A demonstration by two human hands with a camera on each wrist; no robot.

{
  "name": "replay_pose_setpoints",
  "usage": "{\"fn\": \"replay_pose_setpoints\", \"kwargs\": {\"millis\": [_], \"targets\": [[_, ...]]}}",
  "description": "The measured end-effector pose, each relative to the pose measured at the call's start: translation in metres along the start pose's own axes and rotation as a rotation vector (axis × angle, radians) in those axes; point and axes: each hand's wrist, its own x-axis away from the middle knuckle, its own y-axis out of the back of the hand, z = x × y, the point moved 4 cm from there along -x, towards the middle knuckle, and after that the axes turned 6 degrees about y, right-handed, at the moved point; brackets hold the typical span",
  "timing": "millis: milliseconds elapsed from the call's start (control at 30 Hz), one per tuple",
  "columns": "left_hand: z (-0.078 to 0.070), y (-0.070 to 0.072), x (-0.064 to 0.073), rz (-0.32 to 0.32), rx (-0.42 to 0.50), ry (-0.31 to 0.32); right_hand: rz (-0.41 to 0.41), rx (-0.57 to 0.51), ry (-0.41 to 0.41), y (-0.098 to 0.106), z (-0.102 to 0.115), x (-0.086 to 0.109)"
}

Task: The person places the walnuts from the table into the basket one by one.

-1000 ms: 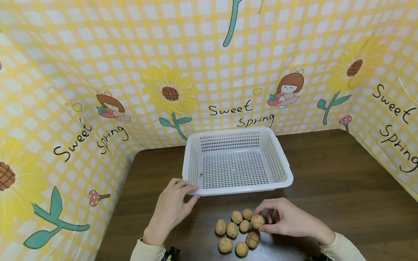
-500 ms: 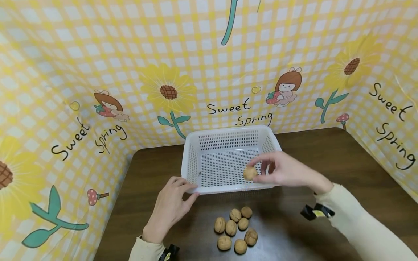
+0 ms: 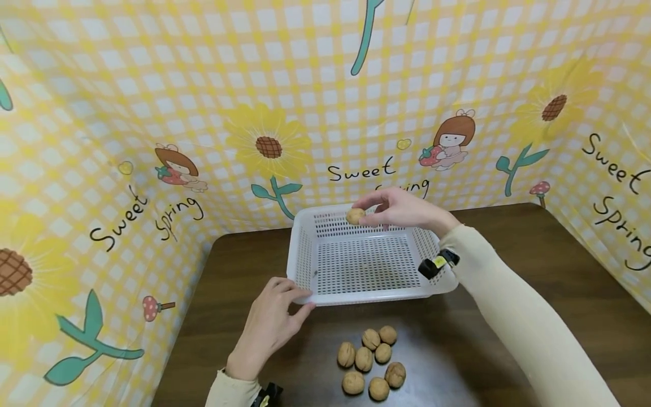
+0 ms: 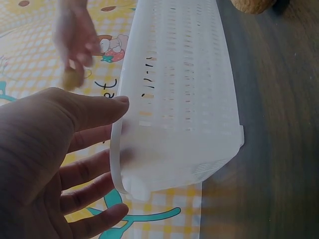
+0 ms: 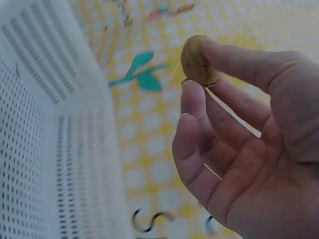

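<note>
My right hand [image 3: 399, 209] pinches a walnut [image 3: 355, 216] between thumb and fingers, above the far side of a white plastic basket [image 3: 371, 296]. In the right wrist view the walnut [image 5: 198, 60] sits at the fingertips, with the basket's perforated wall to the left. My left hand [image 3: 272, 319] holds the basket's near left corner. In the left wrist view its thumb lies on the rim [image 4: 115, 149], and some fingertips pass behind that rim. Several walnuts [image 3: 363, 359] lie loose on the table in front of the basket.
The dark wooden table [image 3: 508, 282] extends to both sides of the basket. A yellow checked cloth [image 3: 325, 85] with flower prints hangs behind the table and along both sides.
My right hand has picked up a walnut from the pile and carried it up and forward over the basket, to its far side. My left hand stays at the basket corner.
</note>
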Motion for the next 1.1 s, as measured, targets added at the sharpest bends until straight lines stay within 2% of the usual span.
{"fn": "replay_pose_setpoints", "kwargs": {"millis": [233, 367, 467, 700, 867, 1100], "targets": [[0.000, 0.001, -0.004, 0.015, 0.003, 0.008, -0.011, -0.118, -0.154, -0.003, -0.061, -0.033], [0.000, 0.001, -0.004, 0.025, 0.003, 0.014, -0.047, -0.167, -0.273, -0.017, -0.095, -0.042], [0.001, 0.001, -0.003, 0.020, 0.009, 0.022, -0.048, -0.166, -0.324, -0.031, -0.111, -0.048], [-0.001, -0.003, 0.000, 0.006, 0.008, 0.013, -0.073, -0.056, -0.366, -0.051, -0.134, -0.053], [-0.002, -0.004, 0.001, -0.019, -0.004, 0.004, -0.062, -0.067, -0.381, -0.057, -0.144, -0.053], [0.000, -0.002, 0.001, -0.033, 0.018, 0.006, -0.053, -0.018, -0.375, -0.059, -0.151, -0.059]]}}
